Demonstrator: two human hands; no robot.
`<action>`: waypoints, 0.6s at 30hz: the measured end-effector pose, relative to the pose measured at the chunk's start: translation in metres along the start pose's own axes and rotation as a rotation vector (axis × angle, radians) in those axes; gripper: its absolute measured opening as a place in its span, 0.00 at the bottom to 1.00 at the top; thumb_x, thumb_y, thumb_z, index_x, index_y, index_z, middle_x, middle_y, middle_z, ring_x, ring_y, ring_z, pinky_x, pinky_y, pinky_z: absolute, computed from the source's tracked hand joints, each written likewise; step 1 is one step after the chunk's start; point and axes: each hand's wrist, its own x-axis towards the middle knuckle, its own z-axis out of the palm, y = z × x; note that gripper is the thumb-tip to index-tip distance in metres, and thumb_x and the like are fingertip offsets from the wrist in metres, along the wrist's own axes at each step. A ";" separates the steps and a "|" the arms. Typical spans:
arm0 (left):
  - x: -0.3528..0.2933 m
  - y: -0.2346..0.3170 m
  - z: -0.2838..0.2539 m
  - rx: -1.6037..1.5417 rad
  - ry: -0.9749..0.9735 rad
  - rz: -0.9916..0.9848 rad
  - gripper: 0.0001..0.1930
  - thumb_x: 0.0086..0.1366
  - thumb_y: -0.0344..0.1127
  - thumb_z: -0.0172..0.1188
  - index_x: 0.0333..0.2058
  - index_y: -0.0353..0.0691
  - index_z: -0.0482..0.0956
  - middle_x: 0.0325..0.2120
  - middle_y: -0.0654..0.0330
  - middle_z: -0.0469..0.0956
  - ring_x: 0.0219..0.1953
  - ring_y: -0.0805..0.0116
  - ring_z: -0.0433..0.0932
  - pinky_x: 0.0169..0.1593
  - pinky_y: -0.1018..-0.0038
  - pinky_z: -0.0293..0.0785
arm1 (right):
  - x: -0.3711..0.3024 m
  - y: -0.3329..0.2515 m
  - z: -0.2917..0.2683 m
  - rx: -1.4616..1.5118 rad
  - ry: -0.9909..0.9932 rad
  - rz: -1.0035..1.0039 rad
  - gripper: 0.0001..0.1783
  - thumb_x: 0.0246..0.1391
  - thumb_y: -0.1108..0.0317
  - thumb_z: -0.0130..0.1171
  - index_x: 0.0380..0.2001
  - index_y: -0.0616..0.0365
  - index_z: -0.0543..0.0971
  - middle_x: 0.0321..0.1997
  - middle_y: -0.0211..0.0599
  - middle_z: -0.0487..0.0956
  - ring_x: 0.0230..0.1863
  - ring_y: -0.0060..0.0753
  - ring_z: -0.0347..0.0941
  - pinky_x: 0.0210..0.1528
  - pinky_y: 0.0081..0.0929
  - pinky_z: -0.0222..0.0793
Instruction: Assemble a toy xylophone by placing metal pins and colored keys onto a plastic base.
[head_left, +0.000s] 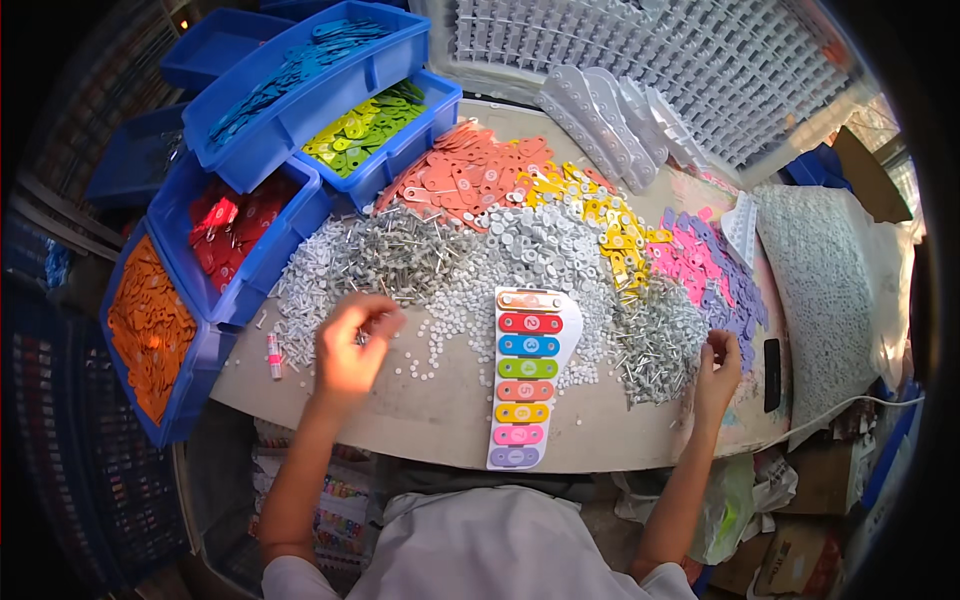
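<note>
A white toy xylophone base (527, 376) lies in the middle of the round table (430, 420), carrying several coloured bars from orange at the top to purple at the bottom. My left hand (352, 350) is curled over the edge of a heap of small metal pins (395, 255), fingertips pinched together; what it holds is hidden. My right hand (716, 372) rests at the right side of another heap of metal pins (655, 340), its fingers bent, beside purple bars (728, 290). Small white washers (520, 255) lie heaped between the two hands.
Blue bins at the left hold orange (150, 330), red (230, 230), green (365, 125) and blue bars (290, 70). Salmon (465, 170), yellow (610, 215) and pink bars (685, 255) lie in piles. White bases (610, 115) stack at the back. A bag of white parts (815, 290) sits right.
</note>
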 end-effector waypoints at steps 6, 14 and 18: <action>0.013 0.014 0.049 -0.498 -0.323 -0.346 0.07 0.68 0.27 0.66 0.44 0.34 0.86 0.33 0.64 0.84 0.31 0.81 0.76 0.35 0.81 0.72 | -0.018 -0.102 0.048 0.726 -0.428 0.153 0.09 0.60 0.78 0.64 0.43 0.58 0.79 0.39 0.26 0.78 0.39 0.18 0.73 0.43 0.19 0.71; 0.029 -0.001 0.089 -0.609 -0.524 -0.387 0.08 0.70 0.33 0.67 0.44 0.35 0.87 0.29 0.66 0.83 0.25 0.84 0.73 0.26 0.84 0.68 | -0.021 -0.140 0.098 0.813 -0.810 0.263 0.07 0.62 0.76 0.64 0.43 0.61 0.79 0.39 0.29 0.82 0.39 0.20 0.78 0.43 0.21 0.75; 0.027 -0.003 0.092 -0.631 -0.501 -0.392 0.08 0.70 0.33 0.67 0.42 0.35 0.86 0.27 0.67 0.82 0.25 0.85 0.72 0.26 0.84 0.67 | -0.024 -0.141 0.106 0.811 -0.834 0.257 0.06 0.63 0.76 0.64 0.43 0.61 0.79 0.39 0.28 0.82 0.39 0.19 0.78 0.43 0.20 0.75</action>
